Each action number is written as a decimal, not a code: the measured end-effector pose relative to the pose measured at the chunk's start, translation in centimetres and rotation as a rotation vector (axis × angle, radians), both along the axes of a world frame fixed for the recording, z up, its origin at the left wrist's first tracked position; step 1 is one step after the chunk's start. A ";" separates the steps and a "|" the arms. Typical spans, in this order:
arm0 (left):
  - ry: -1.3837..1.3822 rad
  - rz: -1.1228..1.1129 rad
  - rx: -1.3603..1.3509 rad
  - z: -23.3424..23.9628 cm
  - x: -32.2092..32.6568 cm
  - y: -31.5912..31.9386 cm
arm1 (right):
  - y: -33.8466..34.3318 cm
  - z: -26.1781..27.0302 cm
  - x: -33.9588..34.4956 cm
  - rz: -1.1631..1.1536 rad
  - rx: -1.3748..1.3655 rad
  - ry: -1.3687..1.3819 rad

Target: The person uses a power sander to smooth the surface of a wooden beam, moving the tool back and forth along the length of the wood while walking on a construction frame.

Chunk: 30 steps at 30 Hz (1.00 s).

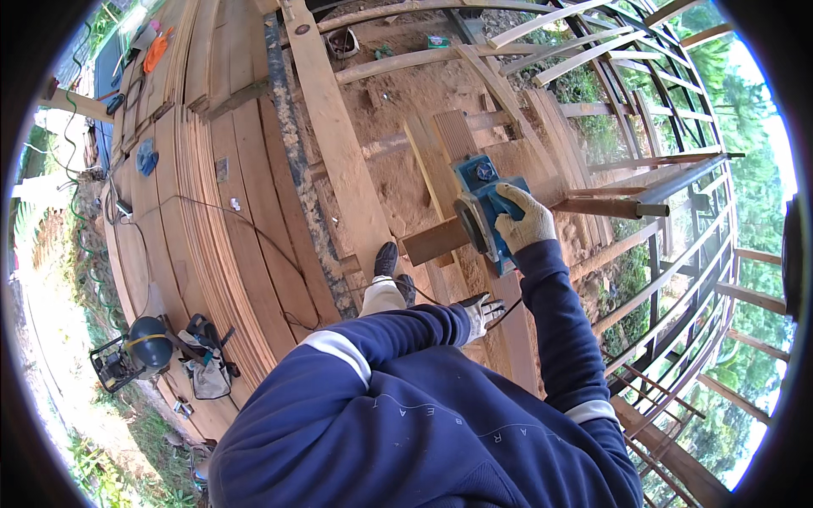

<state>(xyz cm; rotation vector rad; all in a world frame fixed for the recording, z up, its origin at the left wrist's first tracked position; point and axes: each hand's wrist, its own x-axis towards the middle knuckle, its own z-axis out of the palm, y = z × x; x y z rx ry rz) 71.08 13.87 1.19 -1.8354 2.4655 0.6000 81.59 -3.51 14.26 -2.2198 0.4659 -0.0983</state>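
My right hand, in a pale knit work glove, is closed round the handle of a blue electric hand planer. The planer sits over the boards in front of me, and a short dark plank lies crosswise at its left side. My left hand, also gloved, rests nearer my body by a long wooden board, fingers apart and no tool in it. A dark power cord runs past its fingers. The planer's underside and its exact contact with the wood are hidden.
Stacked planks lie at the left, with an air compressor, a bag and a cord. A long wide plank stretches ahead from my shoes. Metal tubes jut in at right before a dark metal frame. Sawdust covers the ground.
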 end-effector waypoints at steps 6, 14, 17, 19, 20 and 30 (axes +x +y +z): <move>-0.012 -0.022 0.099 -0.8 1.4 -1.4 | -0.2 -0.7 4.6 0.026 -0.040 -0.066; 0.121 -0.071 0.203 -1.4 3.0 -2.5 | 0.2 -0.5 11.5 0.014 -0.006 -0.076; 0.161 -0.077 0.189 -1.8 3.2 -2.7 | 0.3 -0.4 13.4 0.025 -0.011 -0.094; 0.177 -0.095 0.204 -1.5 3.5 -2.8 | 0.2 -0.6 14.4 -0.014 0.025 -0.066; 0.209 -0.082 0.267 -1.2 3.5 -3.0 | 0.1 -0.7 15.0 -0.034 0.044 -0.052; 0.300 -0.005 0.223 -5.6 0.6 -4.0 | 0.9 -0.4 22.7 -0.117 0.077 -0.083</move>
